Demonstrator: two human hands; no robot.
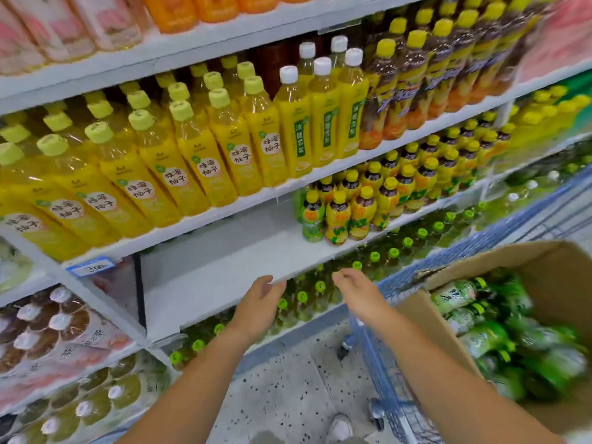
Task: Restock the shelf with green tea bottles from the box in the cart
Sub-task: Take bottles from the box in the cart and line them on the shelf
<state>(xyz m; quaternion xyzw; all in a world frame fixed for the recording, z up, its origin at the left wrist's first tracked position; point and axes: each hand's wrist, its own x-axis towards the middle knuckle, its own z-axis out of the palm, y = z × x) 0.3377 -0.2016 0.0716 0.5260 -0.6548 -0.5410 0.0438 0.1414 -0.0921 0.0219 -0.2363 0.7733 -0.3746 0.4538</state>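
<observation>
Both grips loose, empty — left hand (261,302) (by shelf (224,277) edge), right hand (355,290) just beside.

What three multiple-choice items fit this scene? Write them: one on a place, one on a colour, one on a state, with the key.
1. The cardboard box sits: A. on the floor; B. in the blue cart; C. on a shelf.
2. The caps on the yellow bottles at the left are: A. red; B. black; C. light green.
3. The left hand and right hand hold: A. nothing; B. one bottle each; C. the box.
Key: B, blue cart wire runs round the box; C, pale green caps top that row; A, the fingers of both hands are loose, with nothing in them.
</observation>
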